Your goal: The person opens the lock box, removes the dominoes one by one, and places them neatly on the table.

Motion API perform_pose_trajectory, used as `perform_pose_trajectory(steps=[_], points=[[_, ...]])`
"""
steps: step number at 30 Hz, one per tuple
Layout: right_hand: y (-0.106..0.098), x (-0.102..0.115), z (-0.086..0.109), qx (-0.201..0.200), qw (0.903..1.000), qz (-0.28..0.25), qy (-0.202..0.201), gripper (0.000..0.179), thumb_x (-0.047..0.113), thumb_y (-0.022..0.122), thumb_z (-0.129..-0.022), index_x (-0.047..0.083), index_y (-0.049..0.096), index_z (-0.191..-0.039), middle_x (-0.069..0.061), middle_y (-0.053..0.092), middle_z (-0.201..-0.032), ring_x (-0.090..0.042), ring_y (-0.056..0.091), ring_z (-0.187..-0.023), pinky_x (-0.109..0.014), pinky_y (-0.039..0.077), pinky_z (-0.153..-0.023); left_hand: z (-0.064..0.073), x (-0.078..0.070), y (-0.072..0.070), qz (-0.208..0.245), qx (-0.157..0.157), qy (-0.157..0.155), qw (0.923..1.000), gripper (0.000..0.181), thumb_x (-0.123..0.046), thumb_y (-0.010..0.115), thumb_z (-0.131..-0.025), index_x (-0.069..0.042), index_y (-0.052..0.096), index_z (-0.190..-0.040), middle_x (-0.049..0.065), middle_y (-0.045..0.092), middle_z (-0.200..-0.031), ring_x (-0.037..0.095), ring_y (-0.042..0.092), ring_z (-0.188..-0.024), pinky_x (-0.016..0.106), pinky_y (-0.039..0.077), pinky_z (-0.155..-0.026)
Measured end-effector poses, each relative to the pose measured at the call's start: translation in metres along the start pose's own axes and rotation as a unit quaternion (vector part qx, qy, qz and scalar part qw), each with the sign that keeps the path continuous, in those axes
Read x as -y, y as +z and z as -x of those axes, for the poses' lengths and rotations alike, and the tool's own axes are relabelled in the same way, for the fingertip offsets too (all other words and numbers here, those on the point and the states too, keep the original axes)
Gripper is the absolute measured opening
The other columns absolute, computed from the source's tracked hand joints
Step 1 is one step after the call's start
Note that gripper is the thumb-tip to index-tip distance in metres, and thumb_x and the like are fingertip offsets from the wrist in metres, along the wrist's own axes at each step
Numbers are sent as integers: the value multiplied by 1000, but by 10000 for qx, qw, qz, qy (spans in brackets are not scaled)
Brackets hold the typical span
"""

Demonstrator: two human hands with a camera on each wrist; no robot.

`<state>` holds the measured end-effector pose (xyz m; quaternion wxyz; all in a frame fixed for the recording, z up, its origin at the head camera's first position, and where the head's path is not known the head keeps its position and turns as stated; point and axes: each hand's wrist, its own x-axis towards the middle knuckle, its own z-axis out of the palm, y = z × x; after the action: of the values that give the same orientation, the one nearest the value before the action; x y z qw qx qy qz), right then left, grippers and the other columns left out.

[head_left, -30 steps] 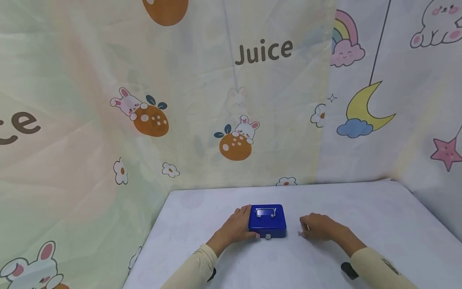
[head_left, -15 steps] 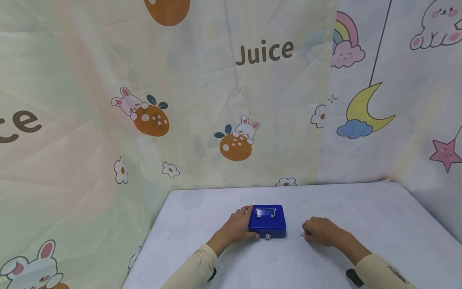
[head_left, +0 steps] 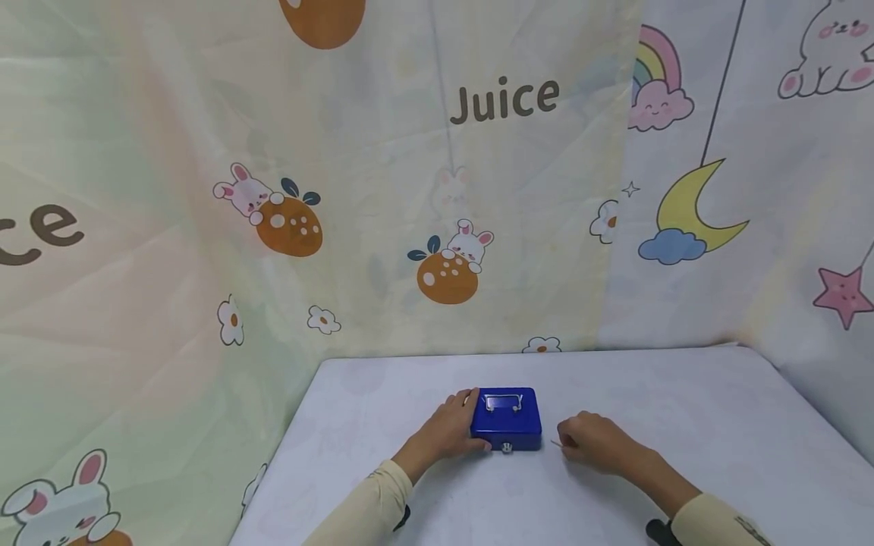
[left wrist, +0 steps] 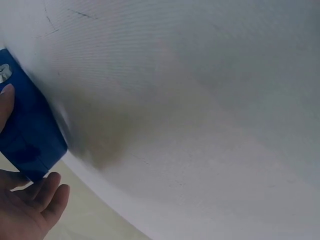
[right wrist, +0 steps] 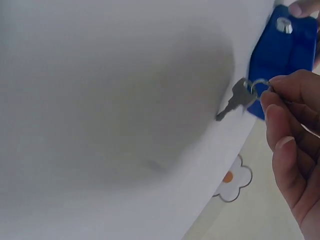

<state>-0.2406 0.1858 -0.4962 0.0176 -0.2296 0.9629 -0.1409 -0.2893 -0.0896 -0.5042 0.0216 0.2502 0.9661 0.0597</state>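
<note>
A small blue cash box (head_left: 507, 426) stands on the white table, its metal handle (head_left: 503, 401) lying on the lid and a silver lock (head_left: 507, 448) on its front face. My left hand (head_left: 445, 426) holds the box at its left end, thumb at the front and fingers along the side toward the back. To the right of the box, my right hand (head_left: 595, 441) pinches a split ring (right wrist: 260, 81) between thumb and forefinger. From that ring a grey metal key (right wrist: 237, 98) hangs out beyond the fingertips, overlapping the box's edge in the right wrist view.
The white tabletop (head_left: 683, 425) stretches away on both sides of the box. Behind it hangs a patterned cloth (head_left: 382, 189) with cartoon rabbits and fruit, reaching down to the table's back edge. A dark strap piece (head_left: 661, 532) shows by the right sleeve.
My right hand has drawn back slightly to the right, then come left closer to the box with the key. My left hand and the box have stayed in place.
</note>
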Motion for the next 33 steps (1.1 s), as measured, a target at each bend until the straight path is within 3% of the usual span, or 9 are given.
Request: perform_pose_trajectory(steps=[12, 22, 33], points=[[8, 39, -3, 87, 9987, -317, 379, 15, 14, 74, -78, 18, 62, -70, 11, 49, -58, -7, 44, -55, -23, 38, -50, -1, -1, 1, 51, 8, -11, 10000, 101, -59, 71, -74, -11, 23, -149, 10, 39, -145, 24, 43, -128, 40, 41, -101], [20, 55, -11, -179, 9989, -437, -27, 23, 20, 71, -79, 20, 56, -62, 12, 44, -52, -4, 40, -49, -20, 34, -44, 0, 0, 4, -44, -50, -7, 10000, 101, -59, 70, -74, -10, 24, -149, 11, 40, -144, 24, 45, -126, 39, 43, -100], [36, 62, -18, -359, 9971, -658, 100, 24, 18, 72, -78, 19, 56, -60, 12, 44, -50, -3, 40, -46, -19, 33, -43, 1, -1, 3, -144, -129, 111, 9998, 100, -59, 69, -76, -8, 24, -149, 12, 41, -143, 25, 47, -125, 38, 43, -99]])
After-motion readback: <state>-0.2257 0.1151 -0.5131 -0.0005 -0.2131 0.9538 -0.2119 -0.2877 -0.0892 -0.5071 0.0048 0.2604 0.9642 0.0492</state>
